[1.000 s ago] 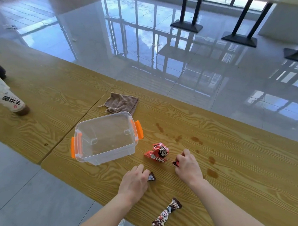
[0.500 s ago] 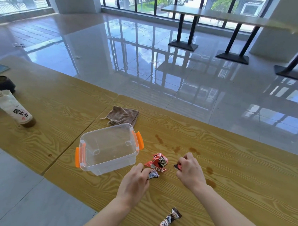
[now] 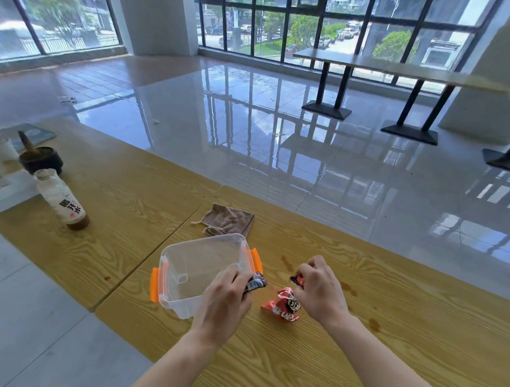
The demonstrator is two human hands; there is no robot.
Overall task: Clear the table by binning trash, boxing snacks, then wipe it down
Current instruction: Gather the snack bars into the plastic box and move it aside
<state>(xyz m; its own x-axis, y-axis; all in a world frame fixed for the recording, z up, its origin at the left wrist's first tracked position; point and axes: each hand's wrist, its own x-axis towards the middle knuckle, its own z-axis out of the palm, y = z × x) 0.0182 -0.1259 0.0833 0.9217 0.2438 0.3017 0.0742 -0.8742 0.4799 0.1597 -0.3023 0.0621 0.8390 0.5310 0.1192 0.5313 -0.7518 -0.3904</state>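
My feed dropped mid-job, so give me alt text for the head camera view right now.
Over a wooden table, the left hand holds a dark snack wrapper at the rim of an empty clear box with orange latches, while the right hand pinches a small red snack. A crumpled red packet lies between them; a brown cloth lies beyond the box.

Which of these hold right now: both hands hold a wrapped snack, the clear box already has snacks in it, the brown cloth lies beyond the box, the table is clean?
1. Each hand holds a small wrapped snack: true; left hand and right hand each pinch one.
2. The clear box contains snacks: false; it looks empty.
3. The brown cloth lies beyond the box: true.
4. The table is clean: false; brown stains mark it.
5. The red snack packet is in the box: false; it lies on the table between the hands.
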